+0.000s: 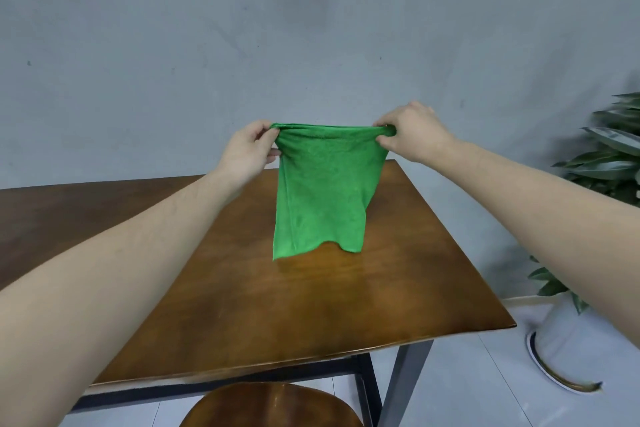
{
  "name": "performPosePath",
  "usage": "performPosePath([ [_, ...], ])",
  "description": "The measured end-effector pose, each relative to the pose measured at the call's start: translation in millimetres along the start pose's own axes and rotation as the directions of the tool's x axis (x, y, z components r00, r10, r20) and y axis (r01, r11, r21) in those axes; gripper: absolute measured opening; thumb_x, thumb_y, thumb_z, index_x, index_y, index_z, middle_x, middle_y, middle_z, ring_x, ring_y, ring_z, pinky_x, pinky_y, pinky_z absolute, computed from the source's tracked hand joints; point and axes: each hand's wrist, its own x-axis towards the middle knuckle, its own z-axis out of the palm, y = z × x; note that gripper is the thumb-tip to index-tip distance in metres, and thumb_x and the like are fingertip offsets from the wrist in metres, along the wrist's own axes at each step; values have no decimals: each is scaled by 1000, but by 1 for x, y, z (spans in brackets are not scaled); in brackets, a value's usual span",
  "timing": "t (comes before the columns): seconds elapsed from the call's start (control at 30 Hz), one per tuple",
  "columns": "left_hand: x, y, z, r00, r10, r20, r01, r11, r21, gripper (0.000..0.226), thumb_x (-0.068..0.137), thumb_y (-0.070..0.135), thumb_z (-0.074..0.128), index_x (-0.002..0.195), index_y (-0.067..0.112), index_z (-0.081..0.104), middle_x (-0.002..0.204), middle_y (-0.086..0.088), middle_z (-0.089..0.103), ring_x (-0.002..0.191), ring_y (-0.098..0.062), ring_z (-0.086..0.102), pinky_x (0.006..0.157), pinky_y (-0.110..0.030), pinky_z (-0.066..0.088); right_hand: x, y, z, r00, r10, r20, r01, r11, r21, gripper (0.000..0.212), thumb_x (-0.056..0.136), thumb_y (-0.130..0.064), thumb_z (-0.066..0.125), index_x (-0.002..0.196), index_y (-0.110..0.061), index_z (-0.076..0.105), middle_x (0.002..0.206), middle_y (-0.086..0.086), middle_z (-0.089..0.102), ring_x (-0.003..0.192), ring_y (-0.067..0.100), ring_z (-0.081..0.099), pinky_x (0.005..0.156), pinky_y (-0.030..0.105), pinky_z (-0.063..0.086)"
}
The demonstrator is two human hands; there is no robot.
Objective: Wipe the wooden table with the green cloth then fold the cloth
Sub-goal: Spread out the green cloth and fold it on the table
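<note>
Above glossy wooden table (311, 305), limp green cloth (322, 198)

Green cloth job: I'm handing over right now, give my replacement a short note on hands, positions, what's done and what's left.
Left hand pinches the top left corner of the green cloth; right hand pinches the top right corner.
The cloth hangs stretched between them above the wooden table, its lower edge near or just touching the top.
Whether wiping is done cannot be told from this view.
Left: finish folding and set the cloth down.

one green cloth (323, 191), one wooden table (242, 305), two hands, one stool (273, 406), one potted plant (609, 163)
</note>
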Motion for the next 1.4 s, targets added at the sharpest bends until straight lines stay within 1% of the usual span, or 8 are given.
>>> performPosePath([
  [0.17,-21,-4,5,996,80,44,-75,992,-99,20,103,15,44,99,22,62,102,3,67,91,-5,68,89,-21,53,-12,6,4,997,37,-71,-23,982,189,16,88,-18,74,103,-15,77,109,7,67,114,33,49,101,44,40],
  [0.3,-48,-26,2,989,117,92,-113,992,-46,23,102,15,46,99,28,65,106,1,70,100,-11,68,93,-28,53,-47,-1,14,995,-33,-95,59,958,281,9,83,-5,74,87,-13,77,105,4,53,108,29,45,93,35,39],
  [0.4,-75,-44,0,987,106,120,-108,994,14,21,100,16,49,97,26,67,100,12,69,97,-7,67,87,-27,55,-78,-4,27,997,-65,28,51,933,356,13,83,-7,77,78,-18,73,116,1,47,107,15,45,91,23,36],
  [0.47,-95,-55,-3,980,98,172,-115,989,92,19,100,16,50,98,25,67,99,13,69,96,-7,64,86,-25,52,-101,-5,34,978,-107,178,16,895,446,21,85,-8,77,79,-24,65,119,-2,59,102,9,54,90,15,39],
  [0.63,-138,-75,-13,962,51,269,-50,999,-10,20,99,11,52,94,18,70,97,6,72,93,-9,65,88,-20,47,-157,-14,42,901,-88,425,-215,759,614,22,88,-15,79,86,-29,62,70,-11,70,66,7,58,75,30,48],
  [0.8,-170,-92,-20,940,-50,338,84,992,-89,18,100,10,49,100,8,68,97,-11,74,90,-22,67,92,-40,52,-198,-29,46,834,-53,549,-405,616,676,14,84,-19,82,95,-27,79,99,5,79,97,21,73,103,42,52],
  [1.1,-192,-96,-16,907,-185,379,217,975,-43,20,102,19,46,105,13,64,83,-4,74,76,-20,70,76,-42,60,-239,-60,48,767,-16,642,-553,493,672,9,94,-17,72,102,-14,75,102,11,78,98,29,74,94,42,58],
  [1.4,-108,-120,19,954,-267,134,257,962,89,16,101,25,50,103,20,65,85,-6,70,63,-16,62,58,-32,55,-165,-45,88,813,226,537,-571,495,655,9,97,-13,68,103,-7,68,98,11,76,80,17,76,64,32,62],
])
